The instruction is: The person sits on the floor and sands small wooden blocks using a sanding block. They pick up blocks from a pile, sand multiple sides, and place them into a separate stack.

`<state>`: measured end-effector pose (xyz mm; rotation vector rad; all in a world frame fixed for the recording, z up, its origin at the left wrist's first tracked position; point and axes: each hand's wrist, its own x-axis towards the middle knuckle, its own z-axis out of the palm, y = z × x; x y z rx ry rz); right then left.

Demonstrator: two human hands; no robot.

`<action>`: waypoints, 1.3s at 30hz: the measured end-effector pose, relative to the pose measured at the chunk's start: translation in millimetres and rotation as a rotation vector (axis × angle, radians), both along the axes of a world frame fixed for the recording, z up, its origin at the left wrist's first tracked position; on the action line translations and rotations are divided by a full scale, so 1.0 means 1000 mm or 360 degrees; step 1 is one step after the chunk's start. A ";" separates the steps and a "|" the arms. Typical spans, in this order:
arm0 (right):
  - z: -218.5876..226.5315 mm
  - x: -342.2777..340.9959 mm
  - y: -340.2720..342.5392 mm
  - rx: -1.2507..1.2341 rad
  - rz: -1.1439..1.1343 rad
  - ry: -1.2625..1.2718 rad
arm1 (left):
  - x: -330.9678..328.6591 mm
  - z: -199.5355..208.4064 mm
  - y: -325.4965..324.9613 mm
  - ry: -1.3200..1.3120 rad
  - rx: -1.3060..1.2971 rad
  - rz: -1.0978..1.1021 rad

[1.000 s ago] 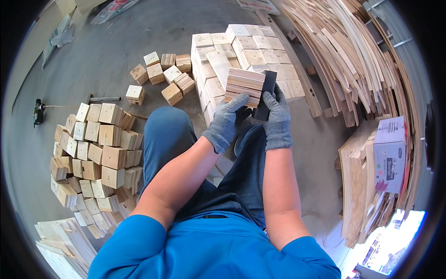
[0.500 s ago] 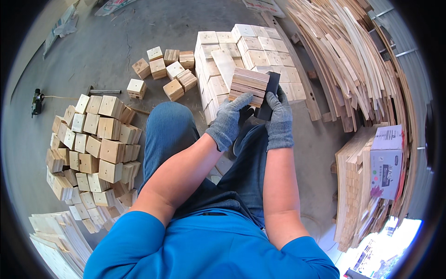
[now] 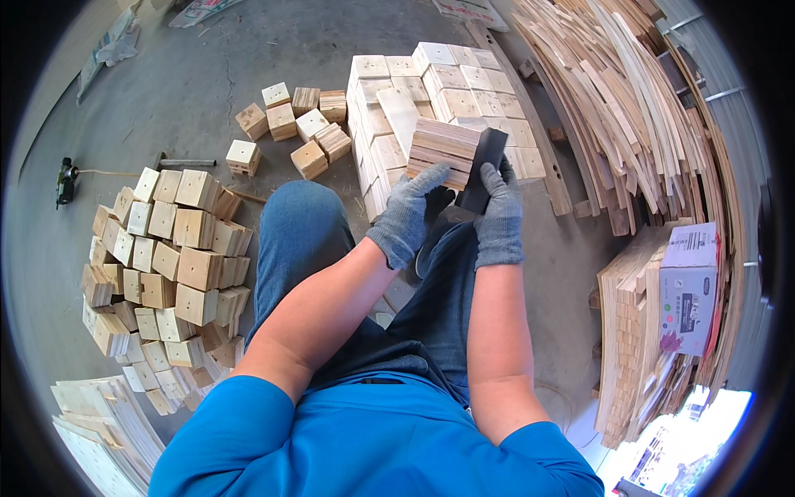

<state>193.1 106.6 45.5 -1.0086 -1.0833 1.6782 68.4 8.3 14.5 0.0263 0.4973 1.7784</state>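
Observation:
My left hand (image 3: 404, 217), in a grey knit glove, is closed on the near edge of a layered wooden block (image 3: 443, 144). The block's striped side faces up, above my knees. My right hand (image 3: 500, 217), also gloved, grips a flat black bar (image 3: 484, 168) held against or close beside the block's right side. Whether the two touch is hard to tell. Beyond the block stands a large stack of pale wooden blocks (image 3: 489, 103), with a pale flat board (image 3: 399, 116) leaning on its near side.
Loose blocks (image 3: 310, 160) lie left of the stack. A big heap of blocks (image 3: 175, 273) sits by my left knee. Long wood strips (image 3: 604, 108) are piled at right, near a cardboard box (image 3: 690, 286) on stacked boards. A dark power tool (image 3: 65, 182) lies far left.
The black bar has tilted a little, its far end moving to the right. The wooden block has shifted only slightly, and both hands keep their grip.

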 end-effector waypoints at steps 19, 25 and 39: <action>0.007 0.001 -0.003 0.0026 0.0161 0.0107 | 0.003 -0.011 0.001 0.0203 -0.0188 -0.0034; 0.002 0.001 -0.001 0.0018 0.0094 0.0081 | 0.002 -0.002 -0.003 0.0240 -0.0280 -0.0033; -0.005 0.007 0.004 0.0066 0.0153 -0.0055 | -0.002 -0.003 -0.001 0.0399 -0.0332 0.0010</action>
